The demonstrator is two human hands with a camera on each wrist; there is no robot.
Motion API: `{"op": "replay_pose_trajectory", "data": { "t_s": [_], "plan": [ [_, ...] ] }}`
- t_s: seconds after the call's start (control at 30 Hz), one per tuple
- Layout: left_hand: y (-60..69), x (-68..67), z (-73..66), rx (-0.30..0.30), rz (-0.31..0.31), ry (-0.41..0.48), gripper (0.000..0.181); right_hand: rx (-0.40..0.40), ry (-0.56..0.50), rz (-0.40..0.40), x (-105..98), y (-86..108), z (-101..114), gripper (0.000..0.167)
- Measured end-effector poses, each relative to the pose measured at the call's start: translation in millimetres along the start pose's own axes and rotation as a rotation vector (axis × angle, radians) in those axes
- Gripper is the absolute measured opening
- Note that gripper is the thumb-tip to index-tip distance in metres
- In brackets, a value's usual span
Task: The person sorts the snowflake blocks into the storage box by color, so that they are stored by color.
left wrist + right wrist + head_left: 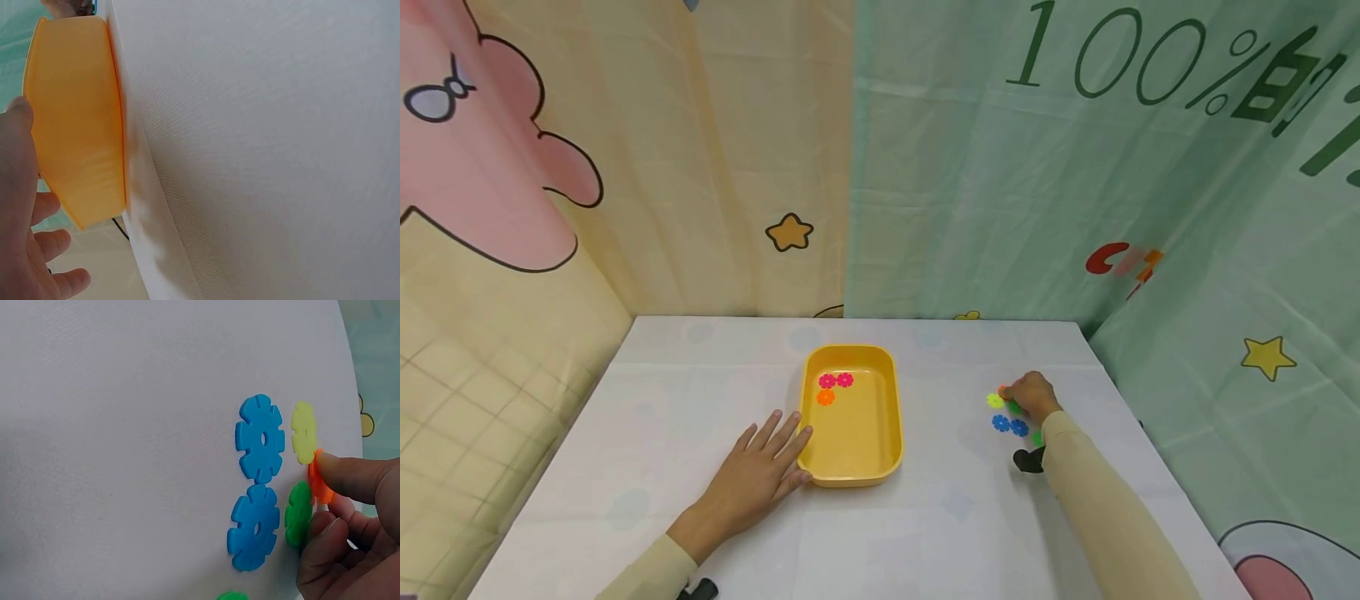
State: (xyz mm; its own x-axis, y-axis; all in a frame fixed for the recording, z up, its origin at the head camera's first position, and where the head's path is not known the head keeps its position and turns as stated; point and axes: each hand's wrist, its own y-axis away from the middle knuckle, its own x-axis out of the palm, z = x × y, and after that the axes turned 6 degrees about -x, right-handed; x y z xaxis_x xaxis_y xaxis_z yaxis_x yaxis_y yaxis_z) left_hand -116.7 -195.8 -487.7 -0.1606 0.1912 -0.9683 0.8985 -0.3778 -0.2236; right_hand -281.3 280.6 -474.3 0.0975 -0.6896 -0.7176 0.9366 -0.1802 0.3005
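My right hand (pixel 1034 396) pinches an orange flower disc (pixel 320 481) between thumb and fingers. Around it on the table lie a yellow disc (pixel 304 432), a green disc (pixel 299 514), two blue discs (pixel 260 439) and another green disc (pixel 233 595) at the lower edge of the right wrist view. My left hand (pixel 752 479), fingers spread and fairly straight, touches the left rim of the yellow tray (pixel 850 442). Inside the tray, near its far left, are two pink discs (pixel 827 381) and one orange disc (pixel 826 397).
The white table (pixel 940 533) reaches back to printed curtains (pixel 955 192). Black straps show at both wrists, the right one (pixel 1028 461) just below the loose discs. The tray stands left of the discs, with bare cloth between them.
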Motion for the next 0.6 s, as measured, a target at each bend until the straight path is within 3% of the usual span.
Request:
{"op": "replay_pose_trajectory", "data": {
  "t_s": [0.2, 0.3, 0.6],
  "plan": [
    [-0.1, -0.1, -0.6, 0.006, -0.007, -0.003, 0.066, 0.002, -0.045, -0.006, -3.1, -1.3, 2.7, 0.035],
    [0.0, -0.6, -0.8, 0.009, -0.011, -0.008, 0.066, 0.011, -0.116, -0.012, -5.5, -2.0, 3.2, 0.03],
    [0.1, -0.7, -1.1, 0.001, 0.0, -0.011, 0.066, -0.002, -0.323, 0.001, -9.9, 0.1, 8.6, 0.038]
  ]
}}
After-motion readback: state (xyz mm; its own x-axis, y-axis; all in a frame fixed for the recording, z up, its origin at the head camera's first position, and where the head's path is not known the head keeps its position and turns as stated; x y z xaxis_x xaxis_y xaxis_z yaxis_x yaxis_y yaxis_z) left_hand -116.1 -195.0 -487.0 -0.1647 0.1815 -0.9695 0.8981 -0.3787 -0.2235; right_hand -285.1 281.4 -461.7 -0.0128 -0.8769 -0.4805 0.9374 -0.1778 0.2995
